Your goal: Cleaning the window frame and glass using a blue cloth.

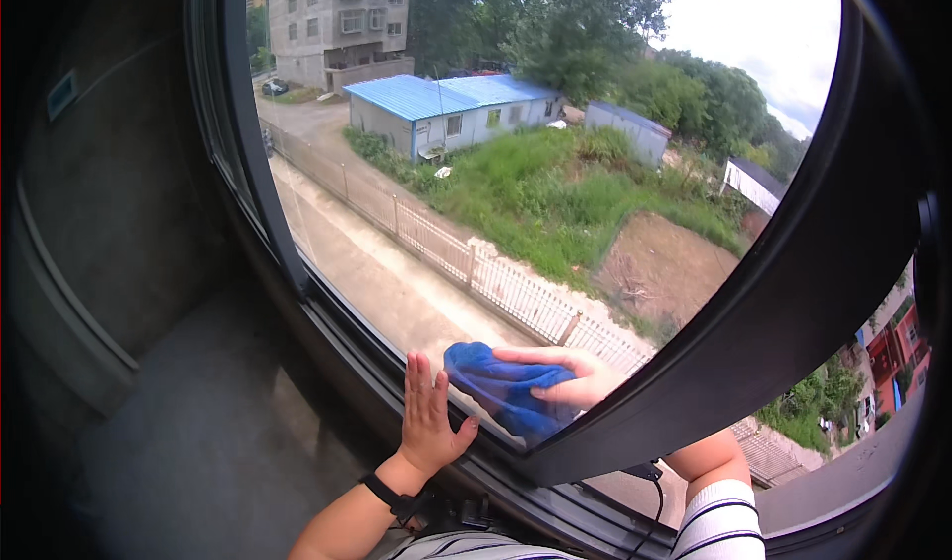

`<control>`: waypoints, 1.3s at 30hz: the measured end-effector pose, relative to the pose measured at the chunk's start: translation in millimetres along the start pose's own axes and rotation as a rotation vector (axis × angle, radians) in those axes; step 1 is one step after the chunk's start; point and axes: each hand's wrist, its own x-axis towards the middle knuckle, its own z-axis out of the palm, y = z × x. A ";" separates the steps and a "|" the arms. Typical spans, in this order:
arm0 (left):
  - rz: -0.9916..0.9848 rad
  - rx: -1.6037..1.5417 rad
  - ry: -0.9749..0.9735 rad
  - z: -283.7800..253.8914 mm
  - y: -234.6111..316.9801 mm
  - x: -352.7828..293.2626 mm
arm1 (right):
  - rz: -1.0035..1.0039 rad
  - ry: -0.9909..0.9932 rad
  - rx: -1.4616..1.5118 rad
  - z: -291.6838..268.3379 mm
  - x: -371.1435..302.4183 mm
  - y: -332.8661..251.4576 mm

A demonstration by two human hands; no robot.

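Observation:
A large window pane [416, 252] in a dark frame fills the middle of the view. My left hand [432, 423] is open at the lower frame, its fingers stretched upward and the palm turned toward the glass. A dark band circles that wrist. Reaching around the frame on the right, my right arm in a striped sleeve [720, 520] passes outside. Through the glass, my right hand [585, 376] shows, gripping a bunched blue cloth [506, 386] against the pane's outer side. The cloth lies just right of my left fingertips.
A thick dark window frame post [754, 332] curves between the pane and the opening on the right. A grey wall [129, 183] and grey floor [218, 421] lie at left. Far below outside are a white fence [516, 288], grass and a blue-roofed building [436, 99].

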 end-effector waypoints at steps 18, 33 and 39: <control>-0.047 -0.036 -0.026 -4.1 5.2 2.4 | -0.443 -0.351 0.190 44.0 129.3 -57.6; -0.006 -0.066 -0.013 -2.3 1.9 3.3 | -0.785 -0.650 0.155 42.4 100.7 -205.9; 0.013 -0.044 -0.021 -4.2 4.0 4.7 | -0.642 -0.560 0.276 54.1 185.0 -198.2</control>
